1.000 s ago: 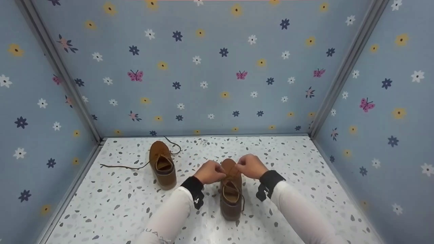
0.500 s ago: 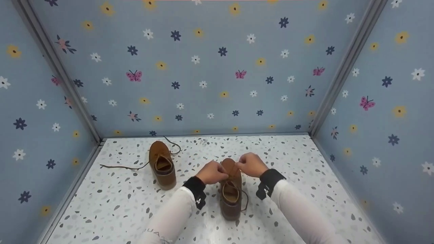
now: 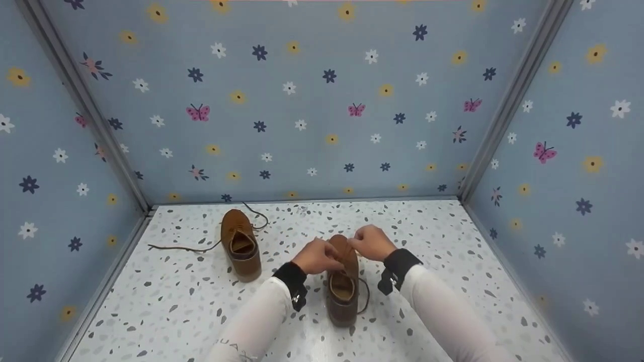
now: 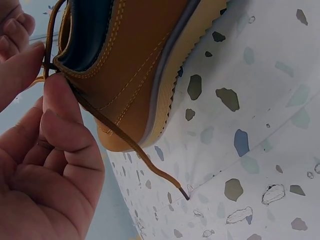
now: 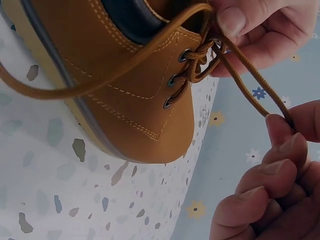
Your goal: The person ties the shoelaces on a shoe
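Observation:
A brown ankle-high lace-up shoe stands on the speckled surface, toe pointing away from me. My left hand is over its lacing from the left, thumb and index finger pinching the brown lace at the knot by the shoe's opening. From the right, my right hand pinches the end of a lace loop, drawn out from the knot in the right wrist view. One loose lace end hangs down the shoe's side in the left wrist view. Lace passes through several eyelets.
A matching brown shoe stands to the left, its lace untied and spread on both sides. The white speckled surface is bordered by blue flowered panels at the back and both sides.
My left hand has shifted slightly right and toward me, over the shoe's lacing. The lace on the shoe's right side has bowed outward. My right hand keeps its pinch, nearly in place.

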The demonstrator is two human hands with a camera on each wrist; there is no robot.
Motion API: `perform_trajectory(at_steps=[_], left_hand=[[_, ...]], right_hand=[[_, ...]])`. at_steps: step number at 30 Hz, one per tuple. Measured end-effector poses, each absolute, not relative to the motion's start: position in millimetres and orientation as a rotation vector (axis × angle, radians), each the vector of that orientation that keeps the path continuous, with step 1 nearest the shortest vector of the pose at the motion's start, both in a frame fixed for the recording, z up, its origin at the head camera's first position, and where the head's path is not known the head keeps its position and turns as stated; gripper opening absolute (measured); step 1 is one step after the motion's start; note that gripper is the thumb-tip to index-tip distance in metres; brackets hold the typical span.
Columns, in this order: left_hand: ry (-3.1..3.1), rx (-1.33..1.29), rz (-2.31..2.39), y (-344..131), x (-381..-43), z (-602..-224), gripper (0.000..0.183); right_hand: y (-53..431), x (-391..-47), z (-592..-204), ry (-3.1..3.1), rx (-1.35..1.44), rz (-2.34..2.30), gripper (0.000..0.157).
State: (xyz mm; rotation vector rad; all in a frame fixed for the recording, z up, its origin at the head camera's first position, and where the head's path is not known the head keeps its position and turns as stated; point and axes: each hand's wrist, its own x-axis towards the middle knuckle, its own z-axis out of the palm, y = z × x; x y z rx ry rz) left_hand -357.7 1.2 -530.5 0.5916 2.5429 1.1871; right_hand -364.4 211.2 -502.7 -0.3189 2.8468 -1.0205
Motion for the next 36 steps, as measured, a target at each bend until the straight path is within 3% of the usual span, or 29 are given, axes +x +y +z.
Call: perform_trajectory(at_steps=[7,27,36], left_hand=[[2.588,0.615,1.179,6,-357,-535,0.014],[2.557,0.588,1.351,3,-354,-544,0.031],[2.458,0.464,1.413,1,-355,-546,0.014]], right_hand=[[203,-364,-497,2.815,-0.321,-1.056,0.050],[212,-366,-491,2.800,-0.286,-1.249,0.033],[227,-368,-496,2.807,-0.220,-1.318,0.031]])
